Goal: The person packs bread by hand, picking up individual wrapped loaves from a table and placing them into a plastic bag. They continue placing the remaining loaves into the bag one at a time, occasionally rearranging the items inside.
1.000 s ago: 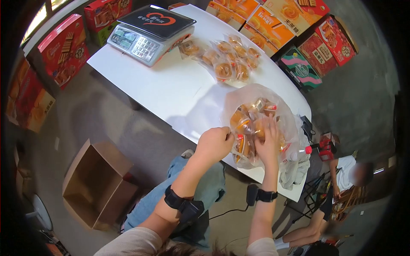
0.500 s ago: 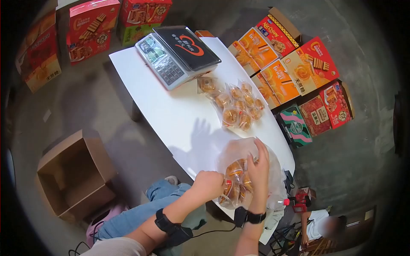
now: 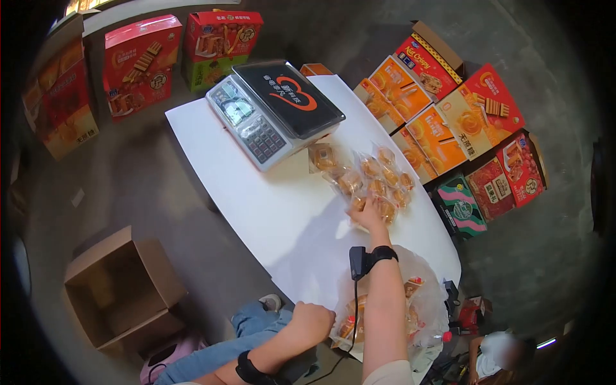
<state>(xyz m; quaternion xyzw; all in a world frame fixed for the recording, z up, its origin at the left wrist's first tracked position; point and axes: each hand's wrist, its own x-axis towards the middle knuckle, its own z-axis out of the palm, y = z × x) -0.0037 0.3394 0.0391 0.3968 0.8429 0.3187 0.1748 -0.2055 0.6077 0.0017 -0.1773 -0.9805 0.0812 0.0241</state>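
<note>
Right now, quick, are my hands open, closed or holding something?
Left hand: closed, at the plastic bag's edge; any grip is hidden.
Right hand: touching the wrapped buns, fingers bent; can't tell if gripping.

Bright window glare top left — soft shadows across the white tabletop point(image 3: 224, 186), curved fisheye distortion, black corners.

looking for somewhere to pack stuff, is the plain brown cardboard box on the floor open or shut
Open: nothing covers the mouth of the brown cardboard box, and its inside walls show.
</note>
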